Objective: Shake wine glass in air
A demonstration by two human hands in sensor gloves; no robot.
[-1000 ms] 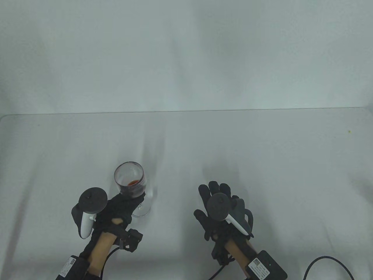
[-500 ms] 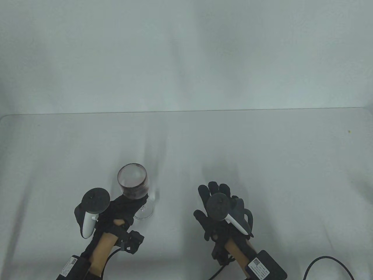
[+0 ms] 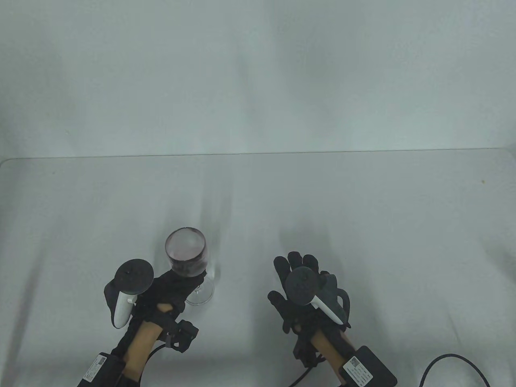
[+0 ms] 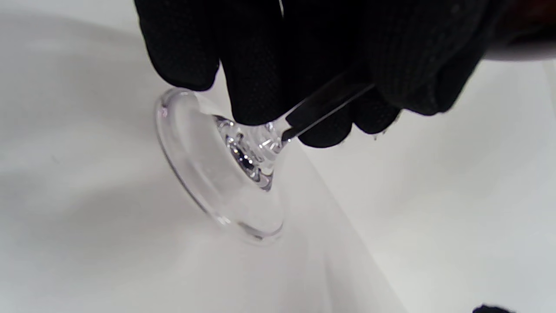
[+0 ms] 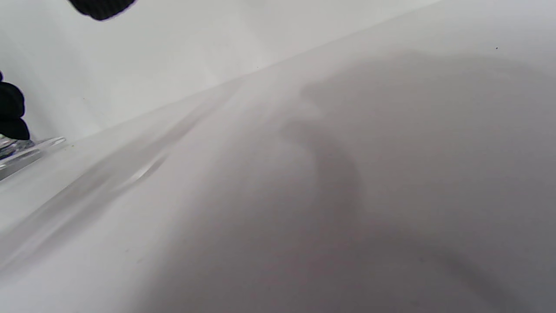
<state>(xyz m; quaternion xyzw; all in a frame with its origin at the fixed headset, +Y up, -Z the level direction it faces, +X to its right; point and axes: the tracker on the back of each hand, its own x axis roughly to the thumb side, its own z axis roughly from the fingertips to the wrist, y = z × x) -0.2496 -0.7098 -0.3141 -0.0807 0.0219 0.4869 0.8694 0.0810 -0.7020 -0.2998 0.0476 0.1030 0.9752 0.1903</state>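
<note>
A clear wine glass (image 3: 186,254) with a little red wine in its bowl stands near the table's front left. My left hand (image 3: 175,284) grips its stem just under the bowl. In the left wrist view my gloved fingers (image 4: 256,74) wrap the stem above the round foot (image 4: 208,174). The foot is at or just above the white table; I cannot tell if it touches. My right hand (image 3: 300,268) lies flat on the table with fingers spread, holding nothing. The foot's edge (image 5: 26,150) shows at the left of the right wrist view.
The table (image 3: 363,209) is plain white with a far edge against a white wall. A black cable (image 3: 447,363) curls at the bottom right corner. A small yellow speck (image 3: 483,182) lies near the right edge.
The glass has shifted slightly right and tipped more upright, and the wine in the bowl has sloshed. My left hand moved with it. My right hand has not moved.
</note>
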